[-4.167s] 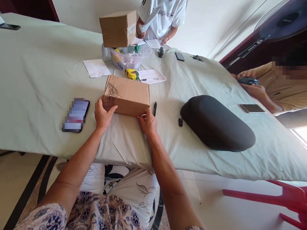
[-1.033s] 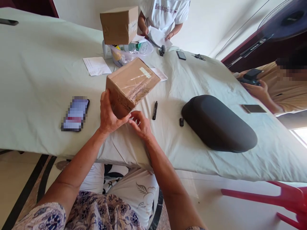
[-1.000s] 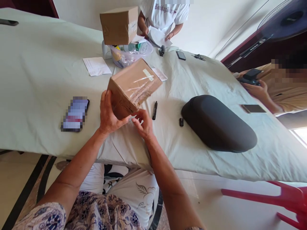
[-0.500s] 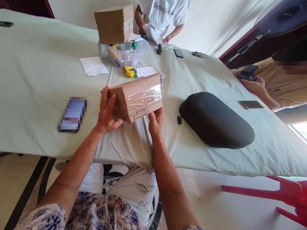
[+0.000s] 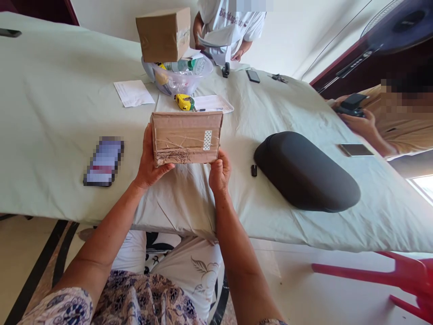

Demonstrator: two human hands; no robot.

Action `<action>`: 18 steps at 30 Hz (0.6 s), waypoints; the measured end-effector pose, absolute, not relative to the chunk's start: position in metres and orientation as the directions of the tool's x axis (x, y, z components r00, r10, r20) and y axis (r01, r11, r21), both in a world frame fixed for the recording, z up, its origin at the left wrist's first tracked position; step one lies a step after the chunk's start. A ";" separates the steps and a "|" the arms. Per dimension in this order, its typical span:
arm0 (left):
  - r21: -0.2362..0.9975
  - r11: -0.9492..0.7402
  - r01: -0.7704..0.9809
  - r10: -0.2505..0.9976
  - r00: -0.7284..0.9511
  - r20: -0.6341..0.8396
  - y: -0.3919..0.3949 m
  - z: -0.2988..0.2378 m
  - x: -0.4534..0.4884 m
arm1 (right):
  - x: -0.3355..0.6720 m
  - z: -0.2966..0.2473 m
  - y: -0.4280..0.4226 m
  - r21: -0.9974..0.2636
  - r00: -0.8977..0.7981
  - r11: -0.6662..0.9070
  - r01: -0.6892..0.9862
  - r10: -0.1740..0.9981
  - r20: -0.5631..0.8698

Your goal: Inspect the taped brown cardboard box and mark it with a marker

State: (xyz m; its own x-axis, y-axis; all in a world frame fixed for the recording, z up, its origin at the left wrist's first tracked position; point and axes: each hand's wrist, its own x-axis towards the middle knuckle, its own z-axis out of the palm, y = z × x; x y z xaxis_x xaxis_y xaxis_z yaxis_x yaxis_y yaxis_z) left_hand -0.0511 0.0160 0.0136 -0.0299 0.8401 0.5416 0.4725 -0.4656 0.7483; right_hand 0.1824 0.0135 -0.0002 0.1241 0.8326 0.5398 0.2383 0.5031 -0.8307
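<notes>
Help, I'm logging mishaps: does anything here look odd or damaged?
The held box has dark scribbles low on its near face, messy against brown cardboard. Behind, another carton seems perched on the basin, an awkward spot.

The carton [image 5: 182, 137] partly hides the left fingers [image 5: 148, 136]

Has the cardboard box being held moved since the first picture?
Yes: the held cardboard box has turned, its dotted strip facing the camera, and shifted slightly right, nearer the black pen cap.
</notes>
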 end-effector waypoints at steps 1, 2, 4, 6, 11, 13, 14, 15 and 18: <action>0.767 -0.472 0.435 0.848 -0.014 0.530 0.015 0.016 -0.051 | 0.182 0.000 0.014 -0.826 0.117 0.511 0.237 0.829 0.547; 0.783 -0.484 0.391 0.853 0.010 0.522 0.013 0.018 -0.051 | 0.182 0.001 0.014 -0.822 0.111 0.513 0.247 0.828 0.550; 0.806 -0.472 0.356 0.866 0.015 0.500 0.011 0.022 -0.051 | 0.181 0.002 0.014 -0.815 0.100 0.505 0.283 0.830 0.549; 0.816 -0.452 0.359 0.872 -0.016 0.490 0.010 0.026 -0.050 | 0.181 0.005 0.013 -0.807 0.096 0.507 0.304 0.826 0.555; 0.800 -0.511 0.314 0.825 -0.082 0.559 0.012 0.026 -0.051 | 0.177 0.011 0.011 -0.807 0.073 0.519 0.283 0.827 0.558; 0.784 -0.551 0.287 0.796 -0.102 0.597 0.014 0.024 -0.052 | 0.175 0.010 0.010 -0.823 0.099 0.516 0.236 0.830 0.549; 0.778 -0.568 0.269 0.782 -0.116 0.612 0.015 0.023 -0.053 | 0.175 0.010 0.011 -0.832 0.124 0.518 0.197 0.829 0.545; 0.776 -0.579 0.250 0.774 -0.131 0.620 0.016 0.022 -0.054 | 0.175 0.009 0.011 -0.838 0.151 0.523 0.153 0.826 0.543; 0.796 -0.562 0.226 0.776 -0.189 0.602 0.016 0.020 -0.053 | 0.175 0.008 0.014 -0.847 0.202 0.530 0.051 0.825 0.528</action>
